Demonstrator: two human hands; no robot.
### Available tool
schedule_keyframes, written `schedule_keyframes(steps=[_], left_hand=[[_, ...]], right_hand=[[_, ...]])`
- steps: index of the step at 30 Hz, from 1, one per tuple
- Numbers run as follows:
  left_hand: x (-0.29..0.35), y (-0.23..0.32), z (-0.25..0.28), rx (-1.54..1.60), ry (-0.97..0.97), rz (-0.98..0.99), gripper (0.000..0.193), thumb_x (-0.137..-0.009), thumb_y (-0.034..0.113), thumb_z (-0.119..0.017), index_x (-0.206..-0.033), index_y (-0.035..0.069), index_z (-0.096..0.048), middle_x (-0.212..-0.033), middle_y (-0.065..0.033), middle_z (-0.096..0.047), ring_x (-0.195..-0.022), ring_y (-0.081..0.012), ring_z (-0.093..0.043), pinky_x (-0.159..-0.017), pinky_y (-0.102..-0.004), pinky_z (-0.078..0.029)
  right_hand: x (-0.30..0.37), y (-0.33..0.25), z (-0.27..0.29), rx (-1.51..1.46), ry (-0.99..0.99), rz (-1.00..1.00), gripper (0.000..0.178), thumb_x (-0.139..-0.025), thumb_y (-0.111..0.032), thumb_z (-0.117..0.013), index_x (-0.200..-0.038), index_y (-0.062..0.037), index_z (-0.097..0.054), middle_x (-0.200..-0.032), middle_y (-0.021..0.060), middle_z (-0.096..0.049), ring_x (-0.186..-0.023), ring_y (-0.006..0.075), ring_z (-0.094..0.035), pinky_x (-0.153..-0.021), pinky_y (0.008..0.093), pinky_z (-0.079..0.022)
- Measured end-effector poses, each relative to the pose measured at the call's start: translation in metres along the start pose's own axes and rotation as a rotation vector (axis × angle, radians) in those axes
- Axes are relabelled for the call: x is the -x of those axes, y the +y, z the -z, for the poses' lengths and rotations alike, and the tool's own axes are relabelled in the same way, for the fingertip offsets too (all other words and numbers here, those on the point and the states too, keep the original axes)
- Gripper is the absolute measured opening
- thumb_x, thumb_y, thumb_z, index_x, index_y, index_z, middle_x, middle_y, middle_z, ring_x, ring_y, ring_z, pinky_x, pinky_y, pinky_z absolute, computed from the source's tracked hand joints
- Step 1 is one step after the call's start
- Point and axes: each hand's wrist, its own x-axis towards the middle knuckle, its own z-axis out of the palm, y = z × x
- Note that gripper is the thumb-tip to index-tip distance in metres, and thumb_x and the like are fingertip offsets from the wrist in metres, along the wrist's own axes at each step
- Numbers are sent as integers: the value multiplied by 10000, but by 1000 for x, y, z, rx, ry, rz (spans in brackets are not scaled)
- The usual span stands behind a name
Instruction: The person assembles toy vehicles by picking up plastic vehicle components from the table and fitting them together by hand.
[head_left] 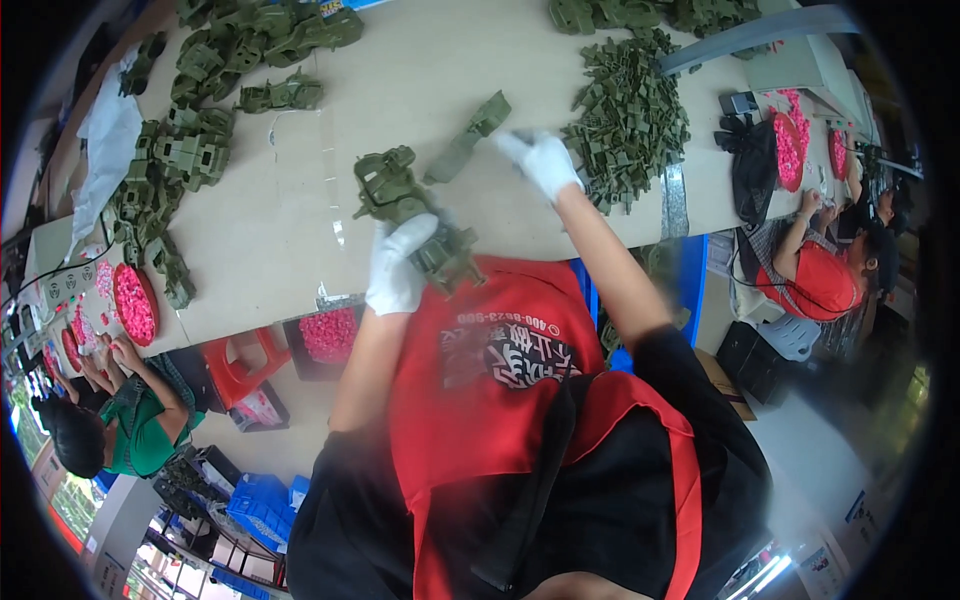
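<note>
My left hand [397,268], in a white glove, is closed around an olive-green plastic toy vehicle frame [392,187]. The frame has open cut-outs and is held tilted above the table's near edge. My right hand [548,166], also gloved in white, reaches over the table with its fingers stretched out to the left. No part shows in it, and its fingertips are slightly blurred. Just beyond those fingertips is a long olive-green plastic part [470,137], partly smeared at its lower end. A heap of small green plastic pieces [630,120] lies right beside the right hand.
More green vehicle frames [195,150] are piled along the table's left side, others [605,14] at the far right. A grey metal arm [760,35] crosses the far right corner. Blue crates [692,290] stand below the near edge. Co-workers sit left and right by red trays [135,305] of pink pieces.
</note>
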Motion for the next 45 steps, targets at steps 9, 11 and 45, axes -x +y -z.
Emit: schedule_keyframes(steps=[9, 11, 45], left_hand=[[19, 31, 27, 90, 145, -186, 648, -821, 234, -666, -1381, 105, -366, -1268, -109, -512, -1127, -280, -536, -890, -464, -500], [20, 32, 38, 132, 142, -192, 648, -824, 240, -663, -1383, 106, -363, -1270, -106, -510, -1128, -278, -533, -891, -465, -498], [-5, 49, -59, -29, -90, -366, 477, -836, 156, -615, -1270, 28, -465, -1091, -100, -576, -984, -208, -580, -872, -366, -504]], right_hand=[[-59, -49, -109, 680, 281, 246, 578, -773, -309, -708, -1285, -131, -507, -1093, 209, -546, -987, 359, -588, -816, 441, -509], [-55, -52, -102, 656, 171, 258, 555, -798, -295, -677, -1304, -140, -510, -1148, 208, -554, -1028, 342, -588, -852, 427, -502], [84, -140, 0, -406, -268, 352, 485, -802, -111, -720, -1253, -34, -557, -1098, 70, -643, -862, 110, -621, -760, 252, -512]])
